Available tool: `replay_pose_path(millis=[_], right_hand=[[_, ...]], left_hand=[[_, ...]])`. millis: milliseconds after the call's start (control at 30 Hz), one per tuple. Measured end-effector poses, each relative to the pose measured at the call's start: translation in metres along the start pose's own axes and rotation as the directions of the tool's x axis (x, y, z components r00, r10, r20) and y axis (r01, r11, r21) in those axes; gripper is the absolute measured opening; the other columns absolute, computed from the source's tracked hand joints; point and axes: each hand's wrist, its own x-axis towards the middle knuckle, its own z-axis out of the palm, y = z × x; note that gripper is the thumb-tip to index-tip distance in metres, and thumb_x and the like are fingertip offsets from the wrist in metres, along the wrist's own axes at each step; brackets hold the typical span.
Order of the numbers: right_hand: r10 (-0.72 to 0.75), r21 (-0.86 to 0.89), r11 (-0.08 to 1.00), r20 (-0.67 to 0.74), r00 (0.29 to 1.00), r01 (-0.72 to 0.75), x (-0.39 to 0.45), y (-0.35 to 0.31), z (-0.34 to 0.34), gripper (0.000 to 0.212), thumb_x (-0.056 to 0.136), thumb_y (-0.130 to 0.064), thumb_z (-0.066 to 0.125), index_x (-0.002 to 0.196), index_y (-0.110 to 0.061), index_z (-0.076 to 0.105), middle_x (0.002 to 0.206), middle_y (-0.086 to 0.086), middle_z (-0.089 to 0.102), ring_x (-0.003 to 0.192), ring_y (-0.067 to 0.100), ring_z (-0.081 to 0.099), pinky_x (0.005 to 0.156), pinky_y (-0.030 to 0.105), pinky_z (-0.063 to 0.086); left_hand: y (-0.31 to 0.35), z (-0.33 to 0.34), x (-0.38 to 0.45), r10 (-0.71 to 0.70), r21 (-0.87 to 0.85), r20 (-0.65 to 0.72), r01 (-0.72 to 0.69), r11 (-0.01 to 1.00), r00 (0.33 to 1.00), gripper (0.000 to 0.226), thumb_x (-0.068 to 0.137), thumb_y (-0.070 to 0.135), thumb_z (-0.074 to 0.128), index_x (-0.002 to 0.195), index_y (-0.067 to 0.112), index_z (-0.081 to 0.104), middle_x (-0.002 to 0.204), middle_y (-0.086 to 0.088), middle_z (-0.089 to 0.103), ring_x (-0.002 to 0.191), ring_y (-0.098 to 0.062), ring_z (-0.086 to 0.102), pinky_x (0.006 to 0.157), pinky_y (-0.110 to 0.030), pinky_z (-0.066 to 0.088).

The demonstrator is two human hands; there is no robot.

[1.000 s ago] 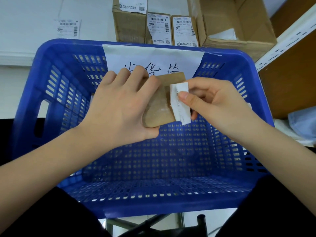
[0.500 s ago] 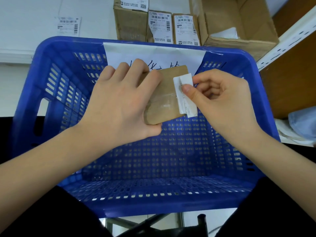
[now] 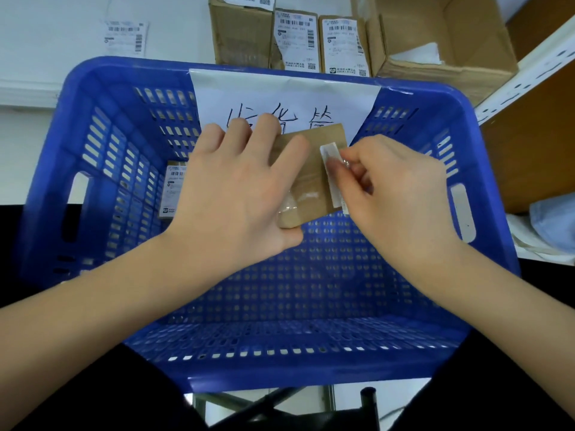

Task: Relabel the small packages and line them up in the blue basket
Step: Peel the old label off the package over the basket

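My left hand (image 3: 236, 194) grips a small brown cardboard package (image 3: 311, 178) above the blue basket (image 3: 102, 88), fingers over its top and thumb under its lower corner. My right hand (image 3: 395, 194) pinches a white label (image 3: 331, 169) that is peeled most of the way off the package's right edge. One labelled package (image 3: 172, 189) stands inside the basket against its left wall, partly hidden by my left hand.
A white paper sign (image 3: 280, 94) with handwriting hangs on the basket's far wall. Behind the basket stand three labelled brown packages (image 3: 295, 38) and an open cardboard box (image 3: 441, 42). A loose label (image 3: 126, 37) lies on the white surface at left. A shelf (image 3: 529, 73) is at right.
My right hand has pulled the white label further to the right, so more bare cardboard shows. The labelled package in the basket has come into view at left.
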Motion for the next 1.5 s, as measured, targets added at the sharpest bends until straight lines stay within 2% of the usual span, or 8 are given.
replay_pose_path(millis=[167, 300, 367, 733, 1033, 1233, 1400, 1500], right_hand=[[-0.118, -0.199, 0.970, 0.104, 0.988, 0.136, -0.006, -0.004, 0.008, 0.011, 0.076, 0.000, 0.071, 0.071, 0.001, 0.061, 0.061, 0.012, 0.052, 0.047, 0.029, 0.048, 0.039, 0.026, 0.030], [-0.068, -0.069, 0.994, 0.168, 0.983, 0.081, -0.013, -0.005, 0.010, 0.027, 0.092, -0.013, 0.052, 0.106, 0.005, 0.066, 0.081, 0.016, 0.055, 0.066, 0.031, 0.053, 0.046, 0.039, 0.047], [-0.013, 0.032, 0.999, 0.168, 0.986, 0.007, -0.014, -0.006, 0.007, 0.032, 0.091, -0.013, 0.054, 0.117, 0.002, 0.063, 0.088, 0.016, 0.055, 0.072, 0.031, 0.055, 0.053, 0.040, 0.050], [0.184, 0.159, 0.965, 0.148, 0.972, -0.207, 0.006, -0.005, 0.007, 0.028, 0.081, -0.017, 0.062, 0.107, -0.006, 0.067, 0.093, 0.007, 0.059, 0.080, 0.024, 0.060, 0.066, 0.045, 0.053], [0.085, 0.040, 0.995, 0.118, 0.989, -0.091, 0.013, -0.001, -0.005, 0.026, 0.080, -0.018, 0.062, 0.103, -0.007, 0.067, 0.091, 0.005, 0.063, 0.077, 0.023, 0.061, 0.053, 0.037, 0.051], [0.015, -0.003, 1.000, 0.065, 0.998, -0.015, 0.024, 0.009, -0.012, 0.026, 0.081, -0.011, 0.063, 0.106, -0.004, 0.066, 0.092, 0.010, 0.062, 0.073, 0.025, 0.061, 0.048, 0.035, 0.048], [0.015, 0.035, 0.999, 0.052, 0.999, -0.016, 0.036, 0.020, -0.018, 0.026, 0.082, -0.009, 0.063, 0.107, 0.000, 0.063, 0.095, 0.013, 0.060, 0.077, 0.028, 0.060, 0.056, 0.043, 0.052], [0.121, 0.139, 0.982, 0.058, 0.991, -0.128, 0.042, 0.027, -0.024, 0.029, 0.082, -0.009, 0.064, 0.111, -0.004, 0.064, 0.098, 0.007, 0.060, 0.080, 0.021, 0.060, 0.068, 0.042, 0.053]], left_hand=[[0.003, 0.004, 0.003, -0.006, -0.019, 0.004, 0.006, 1.000, 1.000, 0.061, 0.053, 0.042, 0.061, 0.105, 0.013, 0.045, 0.097, -0.016, 0.057, 0.071, -0.031, 0.050, 0.064, -0.039, 0.031], [-0.001, 0.005, 0.005, -0.037, -0.003, 0.027, 0.037, 0.999, 0.999, 0.059, 0.053, 0.046, 0.056, 0.100, 0.010, 0.052, 0.097, -0.015, 0.057, 0.072, -0.030, 0.050, 0.065, -0.038, 0.029], [-0.002, 0.004, 0.006, -0.046, 0.004, 0.022, 0.046, 0.999, 0.999, 0.059, 0.055, 0.047, 0.052, 0.100, 0.009, 0.055, 0.097, -0.014, 0.057, 0.072, -0.030, 0.049, 0.065, -0.038, 0.029], [-0.008, 0.006, 0.013, -0.056, 0.031, -0.039, 0.057, 0.998, 0.998, 0.061, 0.051, 0.043, 0.059, 0.102, 0.010, 0.055, 0.098, -0.014, 0.057, 0.073, -0.030, 0.048, 0.066, -0.038, 0.025], [-0.007, 0.007, 0.020, -0.046, -0.008, -0.075, 0.045, 0.999, 0.996, 0.064, 0.052, 0.045, 0.060, 0.107, 0.017, 0.043, 0.099, -0.013, 0.056, 0.075, -0.031, 0.050, 0.066, -0.041, 0.030], [-0.007, 0.012, 0.024, -0.020, 0.037, -0.026, 0.021, 0.999, 0.999, 0.070, 0.046, 0.046, 0.072, 0.103, 0.008, 0.059, 0.098, -0.015, 0.056, 0.075, -0.032, 0.051, 0.065, -0.040, 0.035], [-0.003, 0.014, 0.035, -0.015, 0.032, 0.000, 0.015, 0.999, 1.000, 0.072, 0.042, 0.046, 0.076, 0.099, 0.008, 0.056, 0.098, -0.015, 0.057, 0.075, -0.032, 0.053, 0.065, -0.039, 0.037], [0.002, 0.013, 0.045, -0.008, 0.042, 0.011, 0.008, 0.999, 1.000, 0.075, 0.040, 0.048, 0.079, 0.099, 0.008, 0.057, 0.097, -0.015, 0.056, 0.075, -0.033, 0.053, 0.065, -0.039, 0.038]])
